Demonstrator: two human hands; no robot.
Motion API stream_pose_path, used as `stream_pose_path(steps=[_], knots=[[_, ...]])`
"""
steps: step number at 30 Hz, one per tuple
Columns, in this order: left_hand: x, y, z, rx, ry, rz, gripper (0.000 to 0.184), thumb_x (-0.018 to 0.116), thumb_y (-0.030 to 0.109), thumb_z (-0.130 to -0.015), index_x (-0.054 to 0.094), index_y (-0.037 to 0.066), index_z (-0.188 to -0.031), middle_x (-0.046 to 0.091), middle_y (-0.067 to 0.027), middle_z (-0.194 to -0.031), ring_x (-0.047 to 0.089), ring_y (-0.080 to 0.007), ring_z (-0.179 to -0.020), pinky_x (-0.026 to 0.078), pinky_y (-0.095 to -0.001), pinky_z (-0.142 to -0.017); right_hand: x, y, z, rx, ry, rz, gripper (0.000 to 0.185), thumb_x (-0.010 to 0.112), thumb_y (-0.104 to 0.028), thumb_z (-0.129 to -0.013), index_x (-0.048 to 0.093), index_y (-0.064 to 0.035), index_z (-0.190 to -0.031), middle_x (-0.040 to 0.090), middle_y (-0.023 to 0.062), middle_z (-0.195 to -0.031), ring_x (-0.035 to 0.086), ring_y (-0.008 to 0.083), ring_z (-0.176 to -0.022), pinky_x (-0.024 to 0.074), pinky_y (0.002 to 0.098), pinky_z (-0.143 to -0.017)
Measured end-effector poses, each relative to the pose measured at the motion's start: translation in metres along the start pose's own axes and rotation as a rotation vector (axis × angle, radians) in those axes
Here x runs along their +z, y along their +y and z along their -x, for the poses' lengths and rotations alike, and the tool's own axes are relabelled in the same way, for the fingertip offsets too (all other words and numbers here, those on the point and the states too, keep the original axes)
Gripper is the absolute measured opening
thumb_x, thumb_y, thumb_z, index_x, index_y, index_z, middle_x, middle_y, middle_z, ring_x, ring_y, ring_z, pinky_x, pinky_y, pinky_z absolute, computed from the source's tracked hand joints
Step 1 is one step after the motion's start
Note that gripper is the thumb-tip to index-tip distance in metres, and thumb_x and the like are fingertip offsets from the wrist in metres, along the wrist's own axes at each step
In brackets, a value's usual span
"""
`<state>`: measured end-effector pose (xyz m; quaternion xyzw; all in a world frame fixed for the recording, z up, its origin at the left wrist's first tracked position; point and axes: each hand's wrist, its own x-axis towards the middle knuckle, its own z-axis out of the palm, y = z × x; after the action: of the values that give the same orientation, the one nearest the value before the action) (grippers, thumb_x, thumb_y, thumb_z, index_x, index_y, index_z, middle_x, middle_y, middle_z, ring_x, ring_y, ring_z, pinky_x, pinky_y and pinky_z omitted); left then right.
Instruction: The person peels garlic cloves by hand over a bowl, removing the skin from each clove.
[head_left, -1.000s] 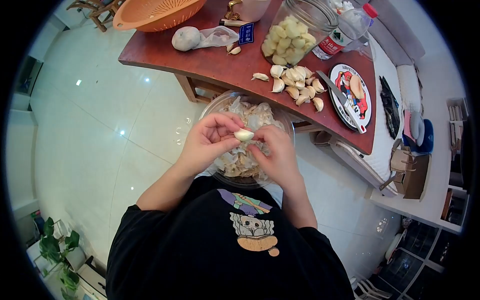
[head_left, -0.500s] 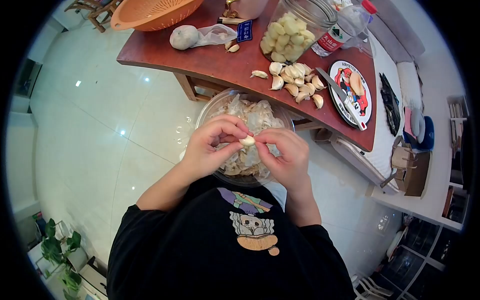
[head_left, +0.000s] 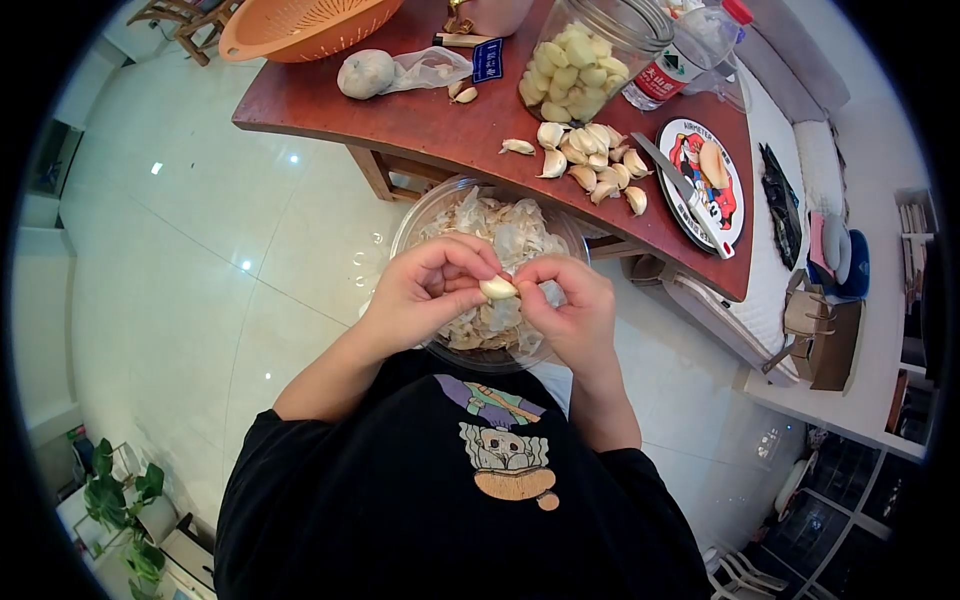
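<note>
A pale garlic clove (head_left: 498, 289) is pinched between my two hands above a clear bowl (head_left: 402, 232) of papery garlic skins (head_left: 480, 325). My left hand (head_left: 432, 285) grips the clove's left side between thumb and fingers. At its right end, the thumb and forefinger of my right hand (head_left: 570, 300) are closed on the clove. Unpeeled garlic cloves (head_left: 590, 160) lie in a heap at the table edge beyond my hands. Behind them stands a glass jar (head_left: 575, 75) with peeled cloves inside.
On the red-brown table (head_left: 310, 105) are an orange colander (head_left: 310, 30), a garlic bulb in netting (head_left: 367, 74) and a plastic bottle (head_left: 690, 60). A knife (head_left: 685, 195) rests across a printed plate (head_left: 735, 185) at the right. Tiled floor (head_left: 200, 250) lies to the left.
My right hand's fingers have curled in closer around the clove's right end. The clove has shifted very slightly, and more of its side shows.
</note>
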<state>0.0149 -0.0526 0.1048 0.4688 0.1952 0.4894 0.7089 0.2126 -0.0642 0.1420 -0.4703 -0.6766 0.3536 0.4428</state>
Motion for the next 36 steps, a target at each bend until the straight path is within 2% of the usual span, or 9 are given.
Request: stream_pose_path(steps=[7, 14, 17, 23, 25, 28, 31, 34, 36], knots=[[-0.008, -0.005, 0.0, -0.02, 0.069, 0.121, 0.026, 0.064, -0.011, -0.084, 0.055, 0.0, -0.105, 0.055, -0.0093, -0.114, 0.061, -0.0162, -0.105, 0.051, -0.0286, -0.09, -0.001, 0.005, 0.003, 0.071, -0.017, -0.124, 0.006, 0.065, -0.001, -0.081, 0.064, 0.0001, -0.087, 0.066, 0.0063, -0.081, 0.063, 0.014, -0.075, 0.0493, 0.0276, -0.068], [-0.002, -0.002, 0.0, -0.112, 0.211, 0.108, 0.024, 0.065, 0.0, -0.088, 0.053, 0.0, -0.108, 0.059, -0.0131, -0.113, 0.065, -0.02, -0.098, 0.056, -0.0309, -0.083, 0.001, 0.006, 0.002, 0.001, 0.03, -0.111, 0.006, 0.066, -0.003, -0.083, 0.064, -0.0005, -0.089, 0.067, 0.0081, -0.085, 0.063, 0.0175, -0.077, 0.0488, 0.0294, -0.07], [-0.008, 0.0, -0.001, -0.204, 0.19, 0.233, 0.019, 0.059, 0.005, -0.095, 0.054, 0.0, -0.113, 0.064, -0.0113, -0.11, 0.066, -0.0193, -0.097, 0.056, -0.0311, -0.084, 0.0, 0.005, -0.001, -0.037, 0.025, 0.001, 0.006, 0.066, -0.003, -0.084, 0.064, -0.0011, -0.089, 0.067, 0.0098, -0.086, 0.063, 0.0214, -0.078, 0.0489, 0.031, -0.07], [-0.02, -0.005, 0.0, -0.287, 0.204, 0.629, 0.026, 0.053, 0.022, -0.101, 0.054, 0.002, -0.117, 0.065, -0.0107, -0.11, 0.068, -0.019, -0.094, 0.057, -0.0299, -0.083, 0.003, 0.02, 0.0, -0.146, -0.073, 0.323, 0.006, 0.065, -0.004, -0.08, 0.064, -0.0046, -0.086, 0.065, 0.0097, -0.085, 0.062, 0.0291, -0.084, 0.0471, 0.0388, -0.075], [-0.027, -0.009, -0.001, -0.409, 0.127, 0.974, 0.03, 0.049, 0.026, -0.102, 0.053, 0.001, -0.118, 0.065, -0.0108, -0.11, 0.068, -0.0184, -0.095, 0.057, -0.0294, -0.083, 0.002, 0.024, 0.002, -0.198, -0.196, 0.504, 0.007, 0.066, -0.005, -0.078, 0.063, -0.0062, -0.084, 0.063, 0.009, -0.083, 0.06, 0.0296, -0.086, 0.0451, 0.0409, -0.078], [-0.026, -0.007, -0.01, -0.56, 0.104, 1.268, 0.034, 0.045, 0.028, -0.104, 0.053, 0.0, -0.122, 0.064, -0.0114, -0.111, 0.067, -0.019, -0.1, 0.059, -0.0302, -0.084, 0.009, 0.037, 0.008, -0.201, -0.146, 0.55, 0.011, 0.068, -0.008, -0.074, 0.061, -0.0084, -0.083, 0.061, 0.0084, -0.082, 0.058, 0.0279, -0.088, 0.0427, 0.0409, -0.08], [-0.009, 0.021, -0.033, -0.547, 0.032, 1.114, 0.027, 0.048, 0.02, -0.102, 0.053, 0.001, -0.121, 0.063, -0.0108, -0.112, 0.066, -0.0196, -0.1, 0.059, -0.0298, -0.085, 0.001, 0.042, 0.015, -0.132, -0.271, 0.492, 0.013, 0.068, -0.007, -0.074, 0.063, -0.008, -0.086, 0.06, 0.0081, -0.098, 0.056, 0.0296, -0.096, 0.0425, 0.0413, -0.083], [0.01, 0.059, -0.067, -0.252, -0.08, 0.67, 0.021, 0.06, 0.008, -0.095, 0.056, 0.002, -0.114, 0.063, -0.0099, -0.11, 0.066, -0.0172, -0.099, 0.057, -0.0285, -0.085, 0.002, 0.037, 0.014, -0.191, -0.184, 0.508, 0.018, 0.069, -0.005, -0.07, 0.064, -0.0093, -0.087, 0.061, 0.0071, -0.098, 0.056, 0.0283, -0.095, 0.0426, 0.0405, -0.08], [0.016, 0.076, -0.096, 0.05, -0.052, 0.108, 0.023, 0.065, 0.002, -0.09, 0.056, 0.003, -0.111, 0.064, -0.0079, -0.109, 0.065, -0.0147, -0.097, 0.055, -0.0277, -0.085, 0.002, 0.035, 0.011, -0.232, -0.104, 0.508, 0.021, 0.069, -0.004, -0.069, 0.065, -0.0104, -0.088, 0.062, 0.0063, -0.097, 0.057, 0.0276, -0.094, 0.0427, 0.0402, -0.079]])
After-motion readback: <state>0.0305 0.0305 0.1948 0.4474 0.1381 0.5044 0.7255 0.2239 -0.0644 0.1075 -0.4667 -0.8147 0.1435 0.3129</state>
